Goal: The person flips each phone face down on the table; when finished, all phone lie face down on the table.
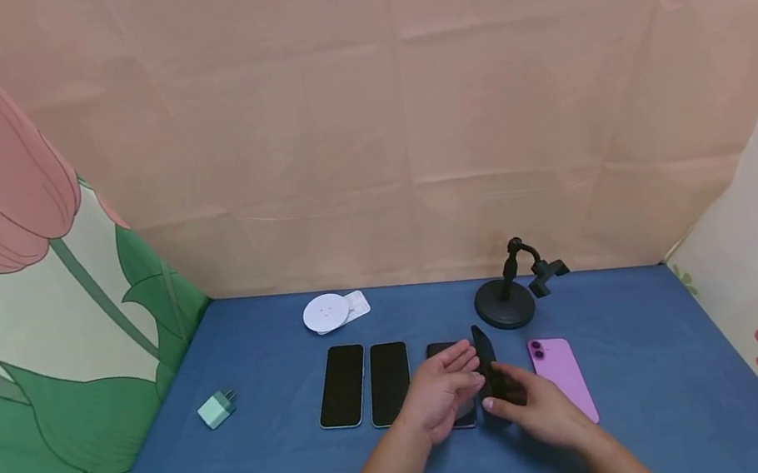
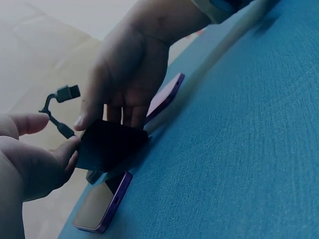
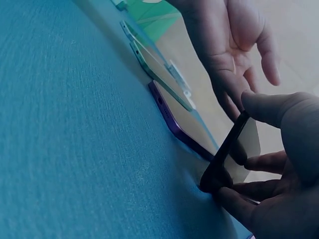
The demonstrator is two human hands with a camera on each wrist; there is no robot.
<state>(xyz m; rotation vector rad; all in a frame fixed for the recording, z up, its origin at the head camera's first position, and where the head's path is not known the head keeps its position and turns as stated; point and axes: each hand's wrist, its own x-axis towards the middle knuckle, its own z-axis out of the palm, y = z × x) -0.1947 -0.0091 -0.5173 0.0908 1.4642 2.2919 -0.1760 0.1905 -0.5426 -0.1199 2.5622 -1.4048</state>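
My right hand (image 1: 547, 410) grips a black phone (image 1: 482, 347) by its sides, thumb on one edge and fingers on the other. The phone is tilted up on edge over the blue cloth, its lower edge close to the surface in the right wrist view. Beside it, my left hand (image 1: 436, 395) has straight fingers and an upturned palm, the fingertips right at the black phone's edge. Partly hidden under the left hand lies a phone with a purple frame (image 3: 174, 119), screen up. To the right of my right hand, a purple phone (image 1: 564, 377) lies back up.
Two dark-screened phones, one (image 1: 341, 387) and another (image 1: 389, 384), lie left of my hands. Behind stands a black phone stand (image 1: 505, 304) with a bent arm. A white round disc (image 1: 326, 313) on a white card and a pale green charger plug (image 1: 216, 409) are farther left.
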